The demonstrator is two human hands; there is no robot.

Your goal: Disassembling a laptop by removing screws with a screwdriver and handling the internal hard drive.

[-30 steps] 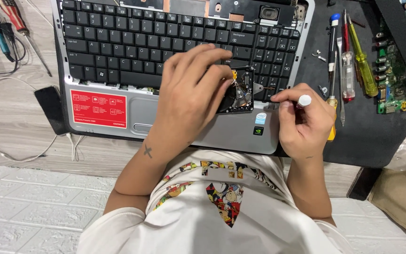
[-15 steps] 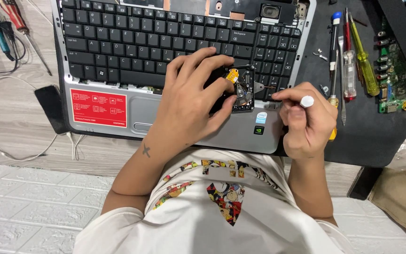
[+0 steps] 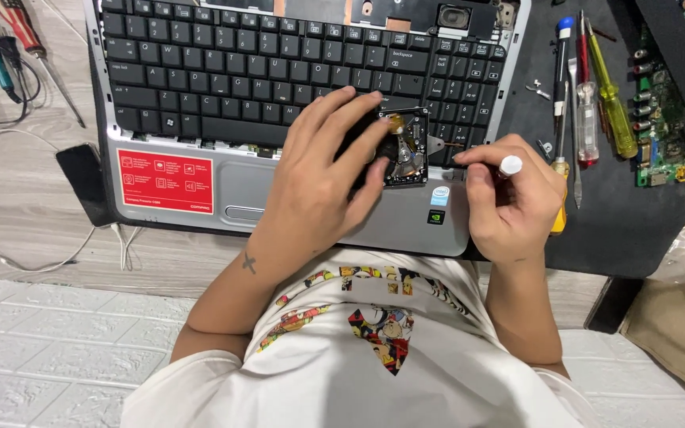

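Your left hand (image 3: 323,178) lies spread over the small opened hard drive (image 3: 406,147) that sits on the laptop (image 3: 200,170), at the right end of the keyboard where keys meet palm rest. The fingers (image 3: 358,103) curl over the drive's left half and pin it down, the thumb against its lower edge — a flat, pressing hold rather than a closed fist. The drive's right half shows bare: a shiny platter and a brass-coloured hub.

Your right hand (image 3: 513,198) is closed around a thin tool with a white cap (image 3: 509,165), pinched between thumb and fingers. Its dark shaft points left toward the drive's right edge; whether the tip touches the drive you cannot tell from here.

A red sticker (image 3: 165,181) sits on the palm rest to the left. Just right of your right hand, on the black mat (image 3: 620,222), lies a row of screwdrivers (image 3: 588,95) — blue, red and yellow handles — with a green circuit board (image 3: 663,111) beyond them. More tools (image 3: 5,47) rest on the wooden table at far left.
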